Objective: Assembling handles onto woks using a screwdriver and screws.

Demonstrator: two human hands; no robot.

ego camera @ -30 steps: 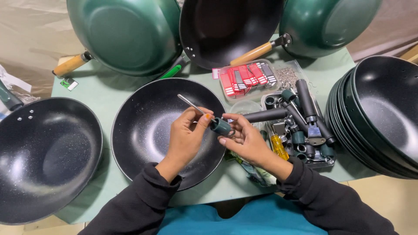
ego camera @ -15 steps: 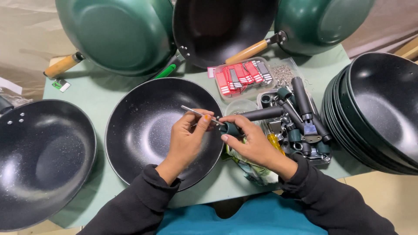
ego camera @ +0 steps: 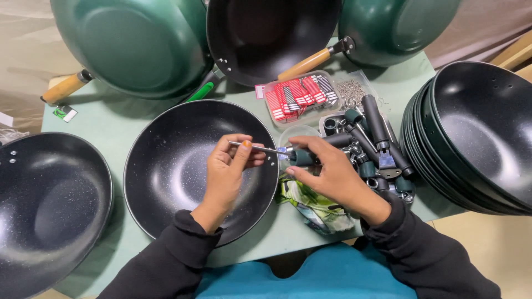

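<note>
Pinching a thin metal rod (ego camera: 260,148) between thumb and fingertips, the left hand (ego camera: 228,169) hovers over the speckled black wok (ego camera: 177,166). Right hand (ego camera: 327,171) is curled tight around a dark green handle piece (ego camera: 302,158) at the rod's 3 o'clock end. More matte cylindrical handles (ego camera: 371,138) are heaped toward 2 o'clock.

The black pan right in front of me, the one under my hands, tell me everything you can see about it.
The black pan is round and deep, with a dark speckled non-stick-looking inside and a thin pale rim. It sits upright on the green table, between another black pan and a pile of dark handles. No handle is fitted; small rivet holes show near its right rim. The left hand hovers over it, pinching a thin metal rod, which the right hand meets with a dark green piece.
</note>
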